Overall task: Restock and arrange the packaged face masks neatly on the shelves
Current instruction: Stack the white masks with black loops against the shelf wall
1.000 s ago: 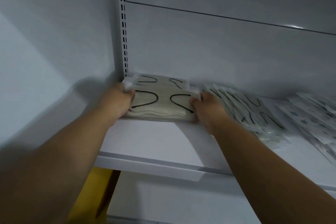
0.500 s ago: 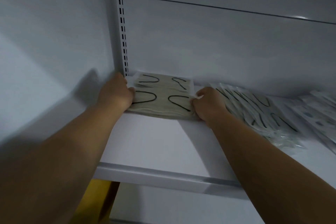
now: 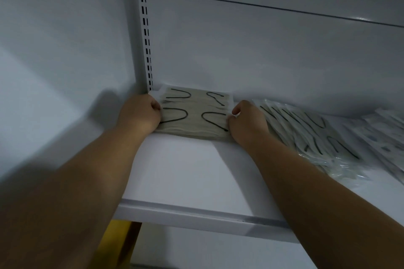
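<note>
A stack of packaged face masks, pale with black ear loops, lies flat in the back left corner of the white shelf. My left hand grips the stack's left edge with curled fingers. My right hand holds the right edge, thumb on top. The stack sits close to the back panel and the slotted upright.
A fanned, untidy pile of similar mask packs lies just right of my right hand. More packs with blue print lie at the far right. A slotted upright stands in the corner. Something yellow shows below the shelf.
The stack and both hands have slid a little deeper toward the back left corner. The grip on both edges looks the same.
</note>
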Demonstrator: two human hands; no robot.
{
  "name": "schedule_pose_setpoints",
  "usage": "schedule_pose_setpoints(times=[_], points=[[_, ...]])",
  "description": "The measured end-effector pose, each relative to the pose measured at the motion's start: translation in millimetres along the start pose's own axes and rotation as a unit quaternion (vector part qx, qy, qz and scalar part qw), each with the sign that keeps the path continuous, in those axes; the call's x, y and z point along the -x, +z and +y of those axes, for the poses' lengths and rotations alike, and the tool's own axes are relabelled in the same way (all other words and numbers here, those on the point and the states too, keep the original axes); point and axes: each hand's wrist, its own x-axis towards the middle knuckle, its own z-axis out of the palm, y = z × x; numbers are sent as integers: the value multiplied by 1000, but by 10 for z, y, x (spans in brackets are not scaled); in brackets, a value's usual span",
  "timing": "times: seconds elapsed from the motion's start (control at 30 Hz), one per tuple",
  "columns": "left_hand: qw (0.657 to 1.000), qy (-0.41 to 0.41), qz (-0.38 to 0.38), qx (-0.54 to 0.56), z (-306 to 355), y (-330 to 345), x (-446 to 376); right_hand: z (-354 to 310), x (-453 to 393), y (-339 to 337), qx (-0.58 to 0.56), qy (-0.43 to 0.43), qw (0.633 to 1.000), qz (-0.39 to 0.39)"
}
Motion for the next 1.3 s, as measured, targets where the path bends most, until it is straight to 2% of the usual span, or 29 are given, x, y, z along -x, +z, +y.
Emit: schedule_pose_setpoints(times=[0.07, 0.2, 0.33, 0.43, 0.57, 0.73, 0.83, 0.9, 1.0, 1.1, 1.23, 1.3], points=[[1000, 15, 7, -15, 4, 7, 11, -18, 30, -10, 43, -16, 999, -2], [992, 60, 78, -82, 64, -62, 71, -56, 128, -113, 132, -35, 990, 27], [969, 188, 147, -72, 269, -11, 293, -110, 230, -283, 157, -75, 983, 53], [963, 246, 111, -23, 553, 173, 530, -58, 286, -417, 138, -106, 982, 68], [961, 266, 68, -13, 826, 319, 696, 115, 360, -575, 147, -121, 979, 71], [965, 262, 29, 10, 1108, 414, 858, 393, 356, -781, 255, -16, 966, 27], [976, 206, -24, 72, 1409, 489, 975, 632, 277, -885, 252, 86, 962, -61], [974, 127, -92, 160, 1642, 585, 1027, 788, 243, -947, 183, 97, 974, -92], [926, -18, -193, 324, 1939, 771, 1087, 939, 248, -1061, 125, 46, 988, -78], [897, -98, -192, 386, 2091, 900, 1074, 1021, 244, -1151, 64, 14, 995, -71], [893, -133, -161, 399, 2200, 955, 1063, 1161, 245, -1190, -30, -4, 996, -87], [895, -137, -144, 400, 2235, 970, 1072, 1234, 268, -1214, -47, -30, 997, -62]])
